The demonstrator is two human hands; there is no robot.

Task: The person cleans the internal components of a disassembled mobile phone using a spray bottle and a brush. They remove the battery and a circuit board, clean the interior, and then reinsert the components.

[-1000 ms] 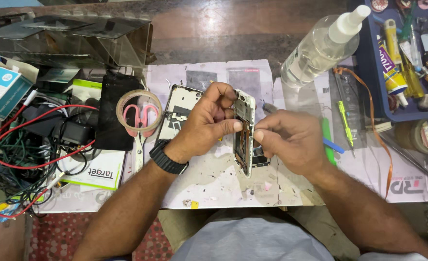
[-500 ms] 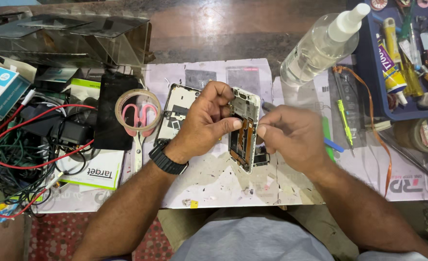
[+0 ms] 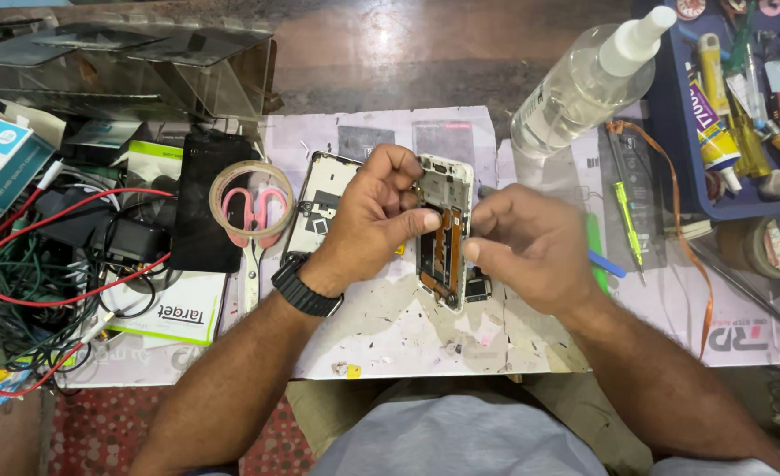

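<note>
White-framed phone chassis [image 3: 445, 231], copper-orange panel inside. Black wristwatch [image 3: 306, 286]. Pink-handled scissors [image 3: 253, 211] seen at nine o'clock, ringed by beige tape roll [image 3: 250, 201]. Red wire [image 3: 63, 264] further left. Clear bottle [image 3: 584, 84], white cap, at one o'clock. Green tool [image 3: 594, 251], possibly plastic.

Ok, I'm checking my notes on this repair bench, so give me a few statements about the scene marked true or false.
1. The left hand holds the opened phone. True.
2. The scissors have blue handles. False: they are pink.
3. A tape roll lies around the scissors' handles. True.
4. The clear bottle stands left of the phone. False: it lies to the upper right.
5. The left wrist is bare. False: it wears a black watch.
</note>
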